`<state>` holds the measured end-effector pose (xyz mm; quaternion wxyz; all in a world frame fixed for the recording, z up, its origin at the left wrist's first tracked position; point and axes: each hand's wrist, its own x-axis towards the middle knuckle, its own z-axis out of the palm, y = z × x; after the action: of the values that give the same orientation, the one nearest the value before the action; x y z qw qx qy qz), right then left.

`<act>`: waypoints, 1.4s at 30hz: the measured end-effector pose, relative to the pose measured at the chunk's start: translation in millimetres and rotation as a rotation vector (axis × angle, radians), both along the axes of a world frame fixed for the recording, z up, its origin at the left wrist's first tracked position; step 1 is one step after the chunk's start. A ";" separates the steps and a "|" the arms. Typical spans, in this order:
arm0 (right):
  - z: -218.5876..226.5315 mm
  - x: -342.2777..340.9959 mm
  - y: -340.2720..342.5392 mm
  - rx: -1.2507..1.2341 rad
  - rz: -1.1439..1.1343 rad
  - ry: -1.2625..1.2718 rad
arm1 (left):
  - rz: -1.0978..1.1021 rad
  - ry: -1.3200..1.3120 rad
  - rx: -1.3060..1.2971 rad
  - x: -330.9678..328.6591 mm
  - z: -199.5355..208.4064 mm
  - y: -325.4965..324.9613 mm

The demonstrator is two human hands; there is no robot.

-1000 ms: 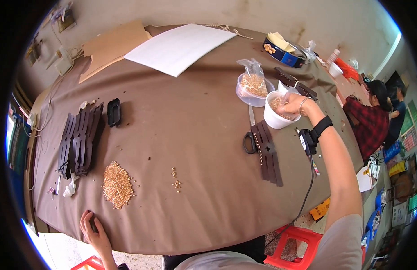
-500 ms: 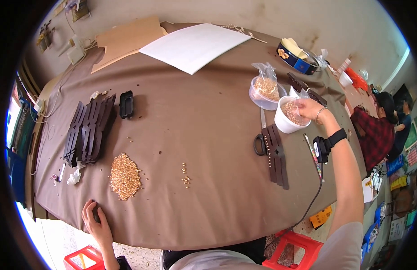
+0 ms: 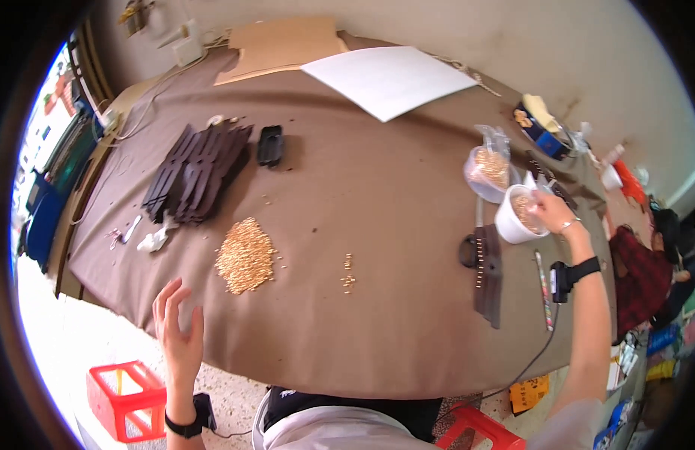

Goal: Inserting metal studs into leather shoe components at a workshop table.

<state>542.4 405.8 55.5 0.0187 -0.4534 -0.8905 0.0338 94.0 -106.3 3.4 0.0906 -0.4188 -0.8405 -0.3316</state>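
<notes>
off the brown table's (image 3: 407,337) near edge, left hand (image 3: 181,330) has lifted, fingers spread, empty; well apart, right hand (image 3: 552,213) is at the white tub (image 3: 506,226), right side (can't tell grip); step looks like handling its gold beads (image 3: 522,208), next move probably wants a sure rim hold.

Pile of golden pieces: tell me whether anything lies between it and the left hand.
Nothing visible does: only brown cloth shows between the left hand and the pile of golden pieces. The crumpled white scrap lies to the pile's left, outside that gap.
</notes>
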 end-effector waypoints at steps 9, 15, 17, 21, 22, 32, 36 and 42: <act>20.1 -16.7 -74.6 -0.109 0.107 0.132 | -0.354 -0.059 0.015 51.7 23.0 20.5; -10.8 -15.7 -82.5 0.252 0.131 0.043 | -0.468 -0.092 0.056 62.7 7.5 29.5; -14.2 -17.0 -86.1 0.310 0.170 0.054 | -0.467 -0.114 0.072 67.4 -0.1 27.4; -19.8 -23.5 -93.1 0.444 0.199 0.050 | -0.508 -0.148 0.122 73.9 -14.2 23.7; -19.3 -22.7 -94.6 0.462 0.187 0.094 | -0.531 -0.171 0.132 75.5 -16.2 22.9; 0.2 -32.7 -114.3 0.475 0.235 0.240 | -0.550 -0.185 0.152 75.0 -27.2 27.3; 21.9 -55.4 -141.1 0.455 0.254 0.280 | -0.547 -0.189 0.145 73.8 -25.8 25.8; 45.6 -107.9 -211.9 0.456 0.464 0.260 | -0.559 -0.349 0.176 80.0 -14.4 30.1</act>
<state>434.5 193.8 101.1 0.2243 -0.2150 -0.9447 -0.1050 174.1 -76.2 -11.0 -0.1132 -0.5605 -0.6640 -0.4818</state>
